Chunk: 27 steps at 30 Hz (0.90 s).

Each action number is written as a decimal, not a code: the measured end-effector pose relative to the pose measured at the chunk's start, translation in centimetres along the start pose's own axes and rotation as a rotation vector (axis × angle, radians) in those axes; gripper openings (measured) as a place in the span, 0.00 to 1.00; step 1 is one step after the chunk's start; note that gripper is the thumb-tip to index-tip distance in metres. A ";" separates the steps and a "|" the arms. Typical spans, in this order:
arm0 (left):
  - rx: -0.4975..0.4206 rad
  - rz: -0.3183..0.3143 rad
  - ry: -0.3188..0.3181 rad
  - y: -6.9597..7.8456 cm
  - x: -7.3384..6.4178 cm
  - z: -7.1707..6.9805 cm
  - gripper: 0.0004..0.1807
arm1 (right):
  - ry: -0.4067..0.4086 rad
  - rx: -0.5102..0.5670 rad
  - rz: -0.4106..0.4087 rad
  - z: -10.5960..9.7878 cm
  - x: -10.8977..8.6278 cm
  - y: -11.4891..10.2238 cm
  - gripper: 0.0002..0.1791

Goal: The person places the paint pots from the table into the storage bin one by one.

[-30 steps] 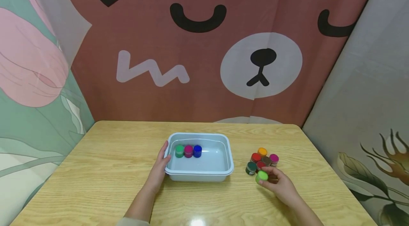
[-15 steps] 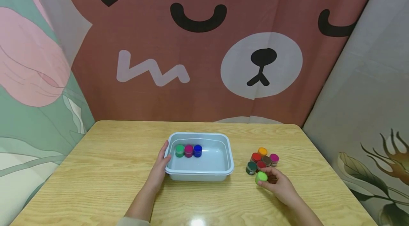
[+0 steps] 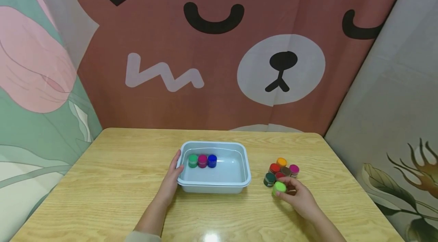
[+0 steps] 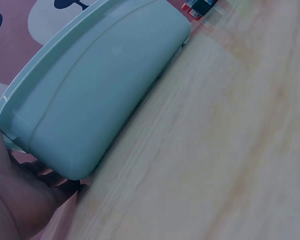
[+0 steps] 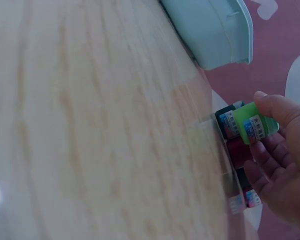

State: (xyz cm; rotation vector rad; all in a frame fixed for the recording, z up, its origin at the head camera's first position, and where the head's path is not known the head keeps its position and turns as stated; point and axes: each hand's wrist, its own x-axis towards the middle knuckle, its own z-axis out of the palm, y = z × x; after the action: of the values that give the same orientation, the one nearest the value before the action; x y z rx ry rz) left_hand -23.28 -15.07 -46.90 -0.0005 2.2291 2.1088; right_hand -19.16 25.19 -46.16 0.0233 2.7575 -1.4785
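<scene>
My left hand [image 3: 170, 181] grips the left end of a light blue plastic tub [image 3: 213, 189], its thumb over the rim. The left wrist view shows the tub's outer wall [image 4: 90, 95] with fingers behind its corner. Inside the tub, a green paint jar [image 3: 193, 161], a magenta one [image 3: 202, 161] and a blue one [image 3: 212, 161] stand in a row at the back left. My right hand [image 3: 301, 198] pinches a light green paint jar [image 3: 279, 188] between thumb and fingers, just in front of a cluster of jars. Its printed label [image 5: 253, 128] shows in the right wrist view.
Right of the tub stand a dark green jar [image 3: 269, 179], an orange jar [image 3: 281, 162], a red jar [image 3: 274, 168], a brown jar [image 3: 286, 172] and a magenta jar [image 3: 294, 170], close together. Another red jar [image 3: 279, 175] is partly hidden. A printed curtain hangs behind the wooden table [image 3: 102, 196].
The light green jar in my right hand has shifted very slightly left. My left hand and the tub hold their place, and the view has tilted a little.
</scene>
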 end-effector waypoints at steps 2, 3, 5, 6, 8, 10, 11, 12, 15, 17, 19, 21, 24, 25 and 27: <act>0.004 -0.003 0.000 0.0 0.0 0.0 0.32 | 0.004 0.009 -0.013 0.0 0.0 -0.4 0.27; 0.005 -0.004 0.000 0.0 0.0 0.0 0.32 | 0.005 0.011 -0.020 0.0 0.0 -0.5 0.27; 0.009 -0.005 -0.001 0.0 0.0 0.0 0.32 | 0.005 0.012 -0.032 0.0 0.0 -0.8 0.28; 0.010 -0.005 -0.001 0.0 0.0 0.0 0.32 | 0.005 0.012 -0.037 -0.1 0.0 -1.0 0.29; 0.010 -0.004 0.000 0.0 0.0 0.0 0.32 | 0.005 0.007 -0.044 -0.1 0.0 -1.4 0.30; 0.013 -0.003 0.001 -0.1 0.1 0.0 0.32 | 0.003 0.004 -0.058 -0.1 0.0 -1.7 0.30; 0.015 -0.004 0.001 -0.1 0.1 0.0 0.32 | 0.005 0.000 -0.067 -0.1 0.0 -1.9 0.30; 0.017 -0.007 0.002 -0.2 0.2 0.0 0.32 | 0.008 -0.002 -0.076 0.0 0.0 -2.0 0.30; 0.022 -0.021 0.001 -0.3 0.3 0.0 0.32 | 0.012 -0.006 -0.106 0.0 0.2 -2.4 0.29; 0.024 -0.027 0.000 -0.3 0.3 0.0 0.32 | 0.018 -0.006 -0.121 0.1 0.4 -2.9 0.28; 0.025 -0.024 -0.003 -0.2 0.3 0.0 0.32 | 0.023 -0.002 -0.127 0.1 0.5 -3.4 0.27; 0.024 -0.020 -0.005 -0.2 0.3 0.0 0.32 | 0.027 0.002 -0.127 0.1 0.6 -4.0 0.27; 0.023 -0.013 -0.007 -0.1 0.2 0.0 0.32 | 0.028 0.012 -0.124 0.1 0.9 -4.9 0.27; 0.022 -0.012 -0.009 -0.1 0.2 0.0 0.32 | 0.023 0.014 -0.134 0.1 0.9 -5.1 0.27; 0.018 -0.011 -0.008 -0.1 0.2 0.0 0.32 | 0.016 0.023 -0.142 0.1 1.2 -5.6 0.27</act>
State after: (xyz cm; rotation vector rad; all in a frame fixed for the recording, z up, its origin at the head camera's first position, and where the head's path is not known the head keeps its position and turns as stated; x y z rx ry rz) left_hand -23.50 -15.09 -47.05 -0.0035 2.2385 2.0794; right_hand -20.44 22.00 -41.63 -0.1639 2.8075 -1.5482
